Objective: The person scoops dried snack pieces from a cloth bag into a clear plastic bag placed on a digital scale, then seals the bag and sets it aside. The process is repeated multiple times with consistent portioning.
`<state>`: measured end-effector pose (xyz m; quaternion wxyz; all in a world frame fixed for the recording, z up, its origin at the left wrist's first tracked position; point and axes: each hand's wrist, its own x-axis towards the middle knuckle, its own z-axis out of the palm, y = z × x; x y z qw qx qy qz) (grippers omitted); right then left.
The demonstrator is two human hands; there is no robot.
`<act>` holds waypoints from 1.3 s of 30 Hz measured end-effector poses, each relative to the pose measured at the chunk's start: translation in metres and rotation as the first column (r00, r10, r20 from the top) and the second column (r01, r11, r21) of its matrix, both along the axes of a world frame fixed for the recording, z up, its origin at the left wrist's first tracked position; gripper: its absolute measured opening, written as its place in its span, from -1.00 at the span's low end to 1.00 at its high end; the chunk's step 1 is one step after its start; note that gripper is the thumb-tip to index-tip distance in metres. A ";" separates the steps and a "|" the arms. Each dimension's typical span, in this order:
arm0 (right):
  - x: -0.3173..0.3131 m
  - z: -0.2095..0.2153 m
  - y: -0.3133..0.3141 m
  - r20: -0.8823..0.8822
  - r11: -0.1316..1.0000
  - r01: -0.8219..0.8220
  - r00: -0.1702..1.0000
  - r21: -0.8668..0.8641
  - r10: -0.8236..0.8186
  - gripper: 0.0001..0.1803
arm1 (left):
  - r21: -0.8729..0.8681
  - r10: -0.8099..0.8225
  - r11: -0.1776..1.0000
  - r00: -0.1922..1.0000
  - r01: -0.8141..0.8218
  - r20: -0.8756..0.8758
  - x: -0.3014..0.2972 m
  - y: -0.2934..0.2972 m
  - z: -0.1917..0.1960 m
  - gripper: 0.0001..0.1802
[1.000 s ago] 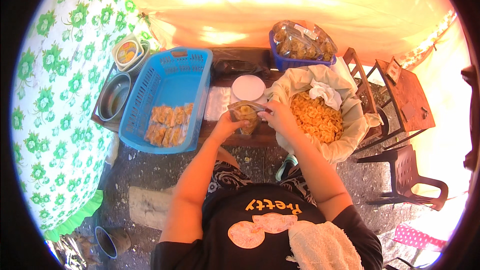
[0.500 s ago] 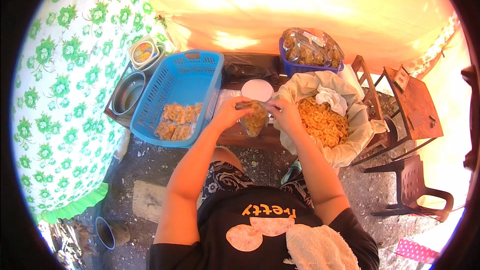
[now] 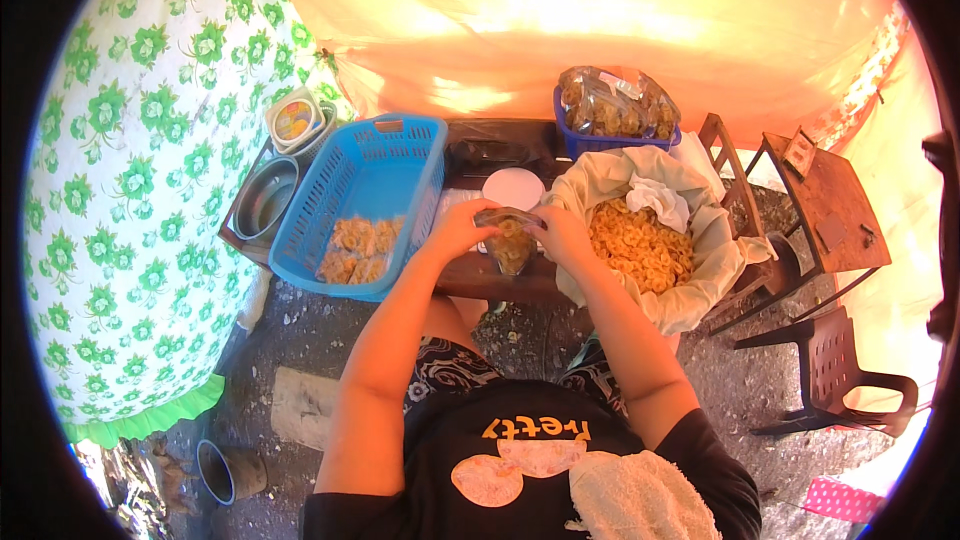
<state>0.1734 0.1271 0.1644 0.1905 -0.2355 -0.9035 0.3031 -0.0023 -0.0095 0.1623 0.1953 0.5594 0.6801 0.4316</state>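
Observation:
A clear plastic bag of yellow-brown chips [image 3: 511, 248] hangs upright between my hands, above the near edge of the dark wooden bench. My left hand [image 3: 464, 228] pinches one upper corner of it, and my right hand [image 3: 563, 235] grips the other. Just beyond it lies a round white lid or plate [image 3: 513, 187]. To the right stands a cloth-lined container [image 3: 717, 270] heaped with loose round chips [image 3: 640, 248], a crumpled white cloth or paper [image 3: 660, 202] on top. At left, a blue plastic basket [image 3: 283, 265] holds several filled bags [image 3: 362, 248].
Behind sits a dark blue basket [image 3: 618, 143] piled with bagged chips. A metal pot [image 3: 266, 197] and a white tub [image 3: 294, 122] stand at far left. Farther right are a small wooden table [image 3: 825, 200] and a brown plastic chair [image 3: 825, 370]. A bucket [image 3: 230, 470] rests on the floor.
The bag's top, stretched flat between my hands before, now looks wider and rounder. My hands have shifted slightly around its upper corners. The whole view has tilted a little.

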 end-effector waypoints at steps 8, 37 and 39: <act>0.001 0.007 0.004 0.034 1.000 -0.011 0.999 -0.023 0.011 -0.77 | -0.180 -0.135 0.981 0.923 0.073 -0.361 -0.002 0.027 0.018 -0.67; 0.007 -0.004 0.005 -0.078 0.999 -0.011 0.997 -0.035 0.008 -0.82 | -0.055 -0.010 0.998 0.855 -0.022 -0.518 0.021 0.009 0.005 -0.77; 0.007 -0.005 0.005 -0.086 0.999 -0.007 0.996 -0.035 0.004 -0.82 | 0.005 -0.004 1.000 0.889 0.007 -0.458 0.018 0.010 0.008 -0.80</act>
